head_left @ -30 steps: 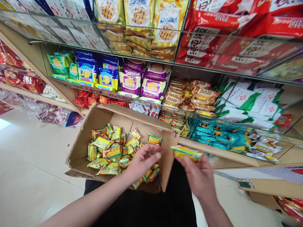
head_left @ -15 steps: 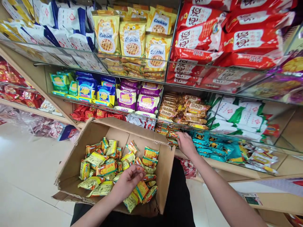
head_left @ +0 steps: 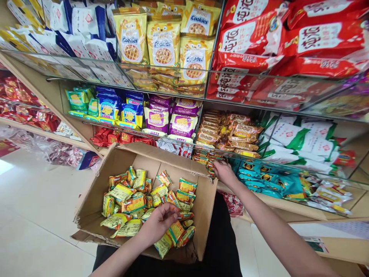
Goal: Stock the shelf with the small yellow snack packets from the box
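An open cardboard box [head_left: 206,219] rests on my lap, with many small yellow, orange and green biscuit packets [head_left: 134,204] lying loose inside. My left hand [head_left: 158,223] hovers over them, its fingers loosely curled with a gap to the thumb and nothing visible between them. Beyond the box's far right corner, my right hand [head_left: 226,173] reaches into a low shelf compartment. Its bent fingertips are closed at a stack of similar small shelf packets [head_left: 203,157], on a packet at the front; the fingers partly hide it.
Glass dividers [head_left: 173,71] edge the shelves above the box. Brown-wrapped bars [head_left: 245,132] lie above my right hand, teal packets [head_left: 262,175] beside it. Red bags [head_left: 253,34] and yellow cookie bags [head_left: 164,46] fill the upper shelf. Clear plastic bags [head_left: 63,152] lie on the floor at left.
The view has shifted slightly. My right hand has lowered a small packet onto the stack in the compartment. My left hand stays over the box in much the same pose.
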A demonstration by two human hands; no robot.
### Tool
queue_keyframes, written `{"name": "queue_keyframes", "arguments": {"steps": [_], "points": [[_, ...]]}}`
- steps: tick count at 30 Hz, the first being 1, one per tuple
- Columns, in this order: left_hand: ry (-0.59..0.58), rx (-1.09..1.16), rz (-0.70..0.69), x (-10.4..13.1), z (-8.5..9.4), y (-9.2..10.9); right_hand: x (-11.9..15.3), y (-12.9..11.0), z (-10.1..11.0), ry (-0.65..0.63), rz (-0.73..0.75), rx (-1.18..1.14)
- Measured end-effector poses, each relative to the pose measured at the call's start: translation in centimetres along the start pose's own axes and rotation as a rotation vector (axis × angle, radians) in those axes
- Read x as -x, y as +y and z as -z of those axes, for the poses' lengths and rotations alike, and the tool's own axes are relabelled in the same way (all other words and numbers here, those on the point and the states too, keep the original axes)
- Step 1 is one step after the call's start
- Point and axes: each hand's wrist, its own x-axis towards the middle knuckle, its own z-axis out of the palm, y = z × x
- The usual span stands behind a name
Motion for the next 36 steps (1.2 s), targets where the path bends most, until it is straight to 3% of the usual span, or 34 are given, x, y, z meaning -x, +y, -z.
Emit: {"name": "queue_keyframes", "arguments": {"steps": [5, 10, 12, 14, 16, 18, 20, 22, 24, 27, 33, 36], "points": [[-0.020, -0.060, 0.000, -0.1, 0.0, -0.1, 1.0, -0.4, -2.4, 0.001, -0.009, 0.058], [-0.062, -0.223, -0.044, -0.4, -0.4, 0.6, 0.4, -0.9, -2.5, -0.052, -0.053, 0.032], [-0.075, -0.369, -0.100, -0.7, -0.2, 1.2, 0.1, -1.0, -2.1, -0.073, -0.065, -0.002], [-0.023, -0.585, -0.246, -1.0, 0.8, 2.3, 0.1, -1.0, -1.6, -0.048, -0.071, -0.049], [0.156, -0.830, -0.474, -1.0, 2.9, 3.9, 1.0, -1.1, -1.1, 0.087, -0.097, -0.154], [0.478, -1.051, -0.637, -0.7, 6.1, 5.7, 3.0, -1.8, -0.8, 0.308, -0.164, -0.380], [0.850, -1.178, -0.627, -0.1, 9.8, 7.1, 6.1, -3.1, -0.8, 0.484, -0.261, -0.711], [1.077, -1.226, -0.443, 0.7, 13.3, 7.8, 9.6, -5.1, -1.1, 0.457, -0.347, -1.034], [0.928, -1.219, -0.223, 1.3, 16.0, 7.9, 12.6, -7.5, -1.7, 0.329, -0.333, -1.223], [0.706, -1.207, -0.024, 1.4, 18.1, 7.6, 14.7, -10.3, -2.2, 0.156, -0.313, -1.277], [0.648, -1.265, 0.011, 2.1, 19.3, 7.7, 13.5, -12.3, -0.1, -0.025, -0.347, -1.061], [0.711, -1.261, 0.071, 3.9, 21.1, 7.2, 12.9, -13.2, 0.8, -0.036, -0.277, -1.026]]}}
